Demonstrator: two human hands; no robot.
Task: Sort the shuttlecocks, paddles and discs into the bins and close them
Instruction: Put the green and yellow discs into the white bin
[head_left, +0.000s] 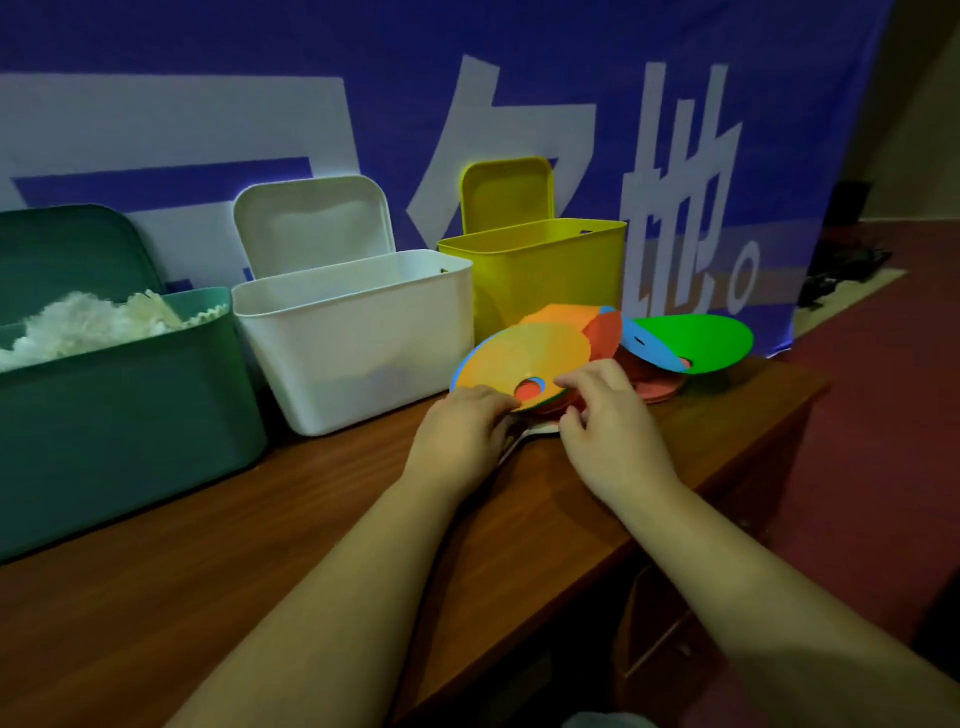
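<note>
— Discs (524, 358) on the surface (260, 519), fanned before the yellow bin (535, 270)?
— Yes. Both hands, left (460, 428) and right (605, 415), pinch the orange top one's near edge. Thin, light, floppy, probably slippery; grip near the hole.

Three bins stand in a row at the back of the counter (311, 499), all with lids raised. Green bin (119, 415), leftmost: heaped with white feathered shuttlecocks (88, 322) reaching rim level. White bin (358, 338), middle: contents not discernible. Yellow bin (540, 270), right, set further back: interior not visible. Thin flat discs (524, 358) with centre holes lie in a loose overlapping pile in front of the yellow bin; topmost is orange, tilted, with red, blue and pink edges beneath. Green disc (696, 338) tilts up at the pile's right end.
</note>
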